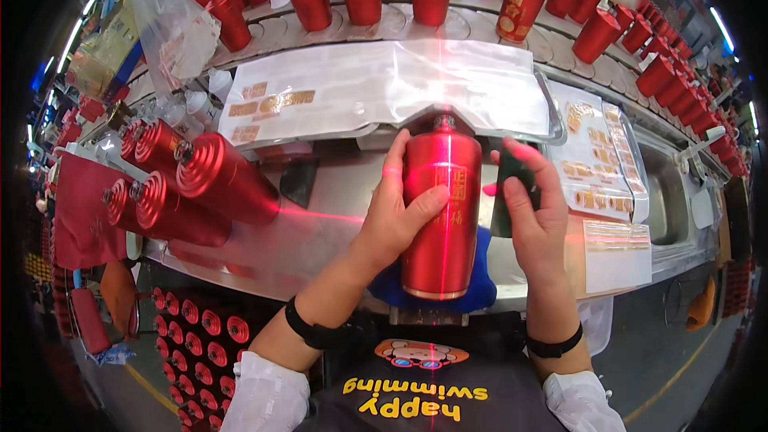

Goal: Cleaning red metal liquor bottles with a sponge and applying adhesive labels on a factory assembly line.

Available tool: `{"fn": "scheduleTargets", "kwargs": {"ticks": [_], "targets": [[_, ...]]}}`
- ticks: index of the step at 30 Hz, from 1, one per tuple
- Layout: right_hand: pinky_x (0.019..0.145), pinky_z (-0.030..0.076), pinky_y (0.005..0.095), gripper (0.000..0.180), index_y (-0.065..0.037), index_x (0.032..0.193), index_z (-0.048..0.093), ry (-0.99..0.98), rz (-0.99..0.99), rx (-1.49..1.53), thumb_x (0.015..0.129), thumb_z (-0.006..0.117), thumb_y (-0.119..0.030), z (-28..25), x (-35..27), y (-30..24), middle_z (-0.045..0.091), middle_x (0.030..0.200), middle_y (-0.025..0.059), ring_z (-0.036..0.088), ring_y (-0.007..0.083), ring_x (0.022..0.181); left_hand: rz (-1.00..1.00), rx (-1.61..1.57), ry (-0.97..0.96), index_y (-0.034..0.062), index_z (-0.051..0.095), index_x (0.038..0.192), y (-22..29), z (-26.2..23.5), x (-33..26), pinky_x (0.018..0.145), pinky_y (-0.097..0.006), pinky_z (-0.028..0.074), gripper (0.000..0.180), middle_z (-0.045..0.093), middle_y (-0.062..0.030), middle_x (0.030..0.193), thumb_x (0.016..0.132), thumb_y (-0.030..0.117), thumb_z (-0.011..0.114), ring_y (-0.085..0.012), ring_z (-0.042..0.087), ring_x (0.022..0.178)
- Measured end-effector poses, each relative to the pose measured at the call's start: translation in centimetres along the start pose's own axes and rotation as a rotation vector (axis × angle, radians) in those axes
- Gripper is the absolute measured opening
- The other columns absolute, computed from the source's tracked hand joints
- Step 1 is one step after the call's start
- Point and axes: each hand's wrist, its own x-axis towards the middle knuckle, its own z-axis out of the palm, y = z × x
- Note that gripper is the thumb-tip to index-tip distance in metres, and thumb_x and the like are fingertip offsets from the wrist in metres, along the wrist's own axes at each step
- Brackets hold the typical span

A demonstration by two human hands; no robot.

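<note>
A glossy red bottle (440, 252) with a dark neck stands or leans before me on a blue cloth (482, 276). Gold characters mark its front, and a red laser cross falls on it. My left hand (392, 212) is wrapped round the bottle's left side, its thumb across the front beside the gold marking. My right hand (538, 212) pinches a flat dark green scraper (502, 212) between thumb and fingers, just right of the bottle and apart from it. Beyond the bottle lies a white sheet (360, 76) with a few gold decals at its left.
Several red bottles (224, 180) lie tilted on the bench at left. A curved conveyor (384, 20) carries more along the back. On the right are decal sheets (596, 160) and a metal sink (668, 200). A crate of red bottles (192, 344) sits below left. A plastic bag (172, 28) hangs far left.
</note>
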Motion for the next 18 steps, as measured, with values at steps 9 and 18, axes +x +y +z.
{"fn": "scheduleTargets", "kwargs": {"ticks": [9, 18], "targets": [[0.087, 0.042, 0.0235, 0.033, 0.003, 0.125, 0.049, -0.097, 0.12, -0.036, 0.092, 0.051, -0.003, 0.3, -5.2, -3.8, 0.055, 0.114, 0.0058, 0.051, 0.0093, 0.099, 0.036, 0.047, 0.011, -0.0061, 0.01, 0.147, 0.2, -0.1, -0.1, 0.101, -0.035, 0.039, 0.09, 0.046, -0.0225, 0.132, 0.088, 0.034, 0.066, -0.0249, 0.049, 0.12], [0.082, 0.043, 0.0223, 0.034, 0.002, 0.126, 0.049, -0.132, 0.206, 0.021, 0.093, 0.05, -0.004, 1.4, -6.8, -3.1, 0.056, 0.112, 0.0058, 0.051, 0.0073, 0.092, 0.045, 0.027, 0.028, -0.0063, 0.01, 0.147, 0.0, 0.1, -0.1, 0.1, -0.035, 0.04, 0.09, 0.047, -0.0231, 0.132, 0.088, 0.034, 0.065, -0.0251, 0.051, 0.118]]}}
